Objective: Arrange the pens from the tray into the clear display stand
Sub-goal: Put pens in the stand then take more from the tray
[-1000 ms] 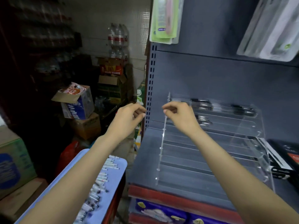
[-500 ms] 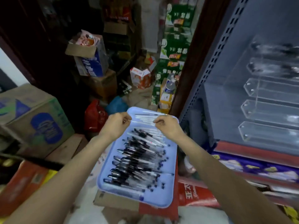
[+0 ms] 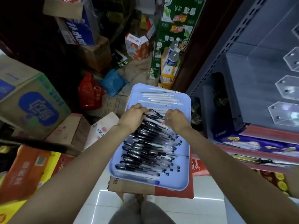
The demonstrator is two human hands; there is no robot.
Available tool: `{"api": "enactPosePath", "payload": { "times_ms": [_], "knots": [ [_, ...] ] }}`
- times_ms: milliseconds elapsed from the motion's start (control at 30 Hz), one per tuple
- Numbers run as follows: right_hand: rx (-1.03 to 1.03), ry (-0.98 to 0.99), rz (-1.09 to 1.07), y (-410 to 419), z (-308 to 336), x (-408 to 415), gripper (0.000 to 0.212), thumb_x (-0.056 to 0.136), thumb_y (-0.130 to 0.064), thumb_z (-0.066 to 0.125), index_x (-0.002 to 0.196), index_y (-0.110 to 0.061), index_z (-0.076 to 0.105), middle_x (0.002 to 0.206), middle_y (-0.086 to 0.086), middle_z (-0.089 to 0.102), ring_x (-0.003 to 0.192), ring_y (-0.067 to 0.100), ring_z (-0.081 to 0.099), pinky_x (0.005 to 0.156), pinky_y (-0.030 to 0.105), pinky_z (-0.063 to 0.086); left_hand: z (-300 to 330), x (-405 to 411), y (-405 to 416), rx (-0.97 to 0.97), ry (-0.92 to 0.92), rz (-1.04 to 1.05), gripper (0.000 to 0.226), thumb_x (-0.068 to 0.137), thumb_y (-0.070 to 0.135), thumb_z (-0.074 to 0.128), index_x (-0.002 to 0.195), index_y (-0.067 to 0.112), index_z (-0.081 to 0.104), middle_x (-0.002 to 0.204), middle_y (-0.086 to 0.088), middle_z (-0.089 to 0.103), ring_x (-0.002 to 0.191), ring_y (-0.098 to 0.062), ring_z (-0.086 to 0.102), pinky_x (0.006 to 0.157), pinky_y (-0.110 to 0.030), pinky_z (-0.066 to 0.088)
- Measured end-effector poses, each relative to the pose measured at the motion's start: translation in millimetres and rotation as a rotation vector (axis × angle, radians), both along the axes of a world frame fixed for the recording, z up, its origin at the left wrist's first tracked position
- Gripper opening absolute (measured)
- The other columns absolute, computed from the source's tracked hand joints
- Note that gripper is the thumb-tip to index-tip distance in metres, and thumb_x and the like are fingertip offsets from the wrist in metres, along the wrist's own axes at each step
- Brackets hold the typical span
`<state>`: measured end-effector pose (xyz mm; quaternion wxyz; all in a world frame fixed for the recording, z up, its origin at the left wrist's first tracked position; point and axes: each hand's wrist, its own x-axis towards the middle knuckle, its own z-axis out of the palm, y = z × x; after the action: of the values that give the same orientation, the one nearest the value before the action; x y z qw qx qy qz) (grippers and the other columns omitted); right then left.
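A light blue tray sits on a cardboard box in front of me. It holds a pile of several black-capped clear pens and, at its far end, several white pens. My left hand and my right hand are both down on the top of the black pen pile, fingers curled round the two ends of a black pen. The clear display stand stands on the grey shelf at the right, only its side tiers showing.
Cardboard boxes crowd the floor at the left, with a red bag and a blue bag beyond the tray. Green cartons and water bottles stand by the shelf's perforated upright. White floor tile shows below the tray.
My view swung down from the display stand to the tray. Both hands came down from the stand and moved from the white pens onto the black pen pile.
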<state>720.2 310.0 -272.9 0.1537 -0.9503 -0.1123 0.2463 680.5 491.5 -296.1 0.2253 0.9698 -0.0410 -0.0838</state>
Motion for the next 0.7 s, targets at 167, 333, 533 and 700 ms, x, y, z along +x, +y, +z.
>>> {"api": "enactPosePath", "payload": {
  "times_ms": [167, 333, 533, 700],
  "knots": [
    [0.054, 0.040, -0.041, -1.6, -0.8, -0.4, 0.024, 0.093, -0.012, 0.054, 0.108, 0.007, 0.057, 0.110, 0.028, 0.060, 0.101, 0.039, 0.057, 0.085, 0.045, 0.047, -4.7, 8.4, -2.4, -0.072, 0.036, 0.050, 0.015, 0.089, 0.011, 0.059, 0.104, 0.010, 0.061, 0.110, -0.009, 0.051, 0.106, -0.027, 0.050, 0.093, -0.042, 0.045],
    [0.144, -0.010, -0.109, -5.4, -1.5, -1.4, 0.020, 0.093, -0.011, 0.056, 0.106, 0.000, 0.067, 0.109, 0.017, 0.067, 0.096, 0.031, 0.062, 0.088, 0.043, 0.051, -3.5, 20.8, 3.9, -0.090, 0.107, 0.004, 0.016, 0.084, 0.004, 0.063, 0.100, 0.006, 0.063, 0.108, -0.012, 0.054, 0.103, -0.031, 0.052, 0.092, -0.042, 0.045],
    [0.167, -0.045, -0.111, -13.3, -2.7, -3.5, 0.025, 0.092, -0.011, 0.058, 0.114, -0.001, 0.065, 0.119, 0.015, 0.065, 0.108, 0.028, 0.062, 0.094, 0.036, 0.050, -1.9, 26.9, 9.7, -0.118, 0.144, 0.007, 0.020, 0.084, -0.005, 0.060, 0.103, 0.001, 0.064, 0.107, -0.015, 0.058, 0.096, -0.027, 0.058, 0.091, -0.035, 0.046],
    [0.170, -0.056, -0.084, -11.6, -1.9, -10.0, 0.025, 0.092, -0.008, 0.057, 0.114, -0.001, 0.065, 0.122, 0.015, 0.063, 0.113, 0.027, 0.059, 0.095, 0.027, 0.045, -2.1, 27.4, 14.2, -0.173, 0.128, 0.044, 0.014, 0.085, -0.005, 0.058, 0.093, 0.003, 0.067, 0.092, -0.009, 0.059, 0.086, -0.020, 0.056, 0.084, -0.027, 0.046]
  ]
}}
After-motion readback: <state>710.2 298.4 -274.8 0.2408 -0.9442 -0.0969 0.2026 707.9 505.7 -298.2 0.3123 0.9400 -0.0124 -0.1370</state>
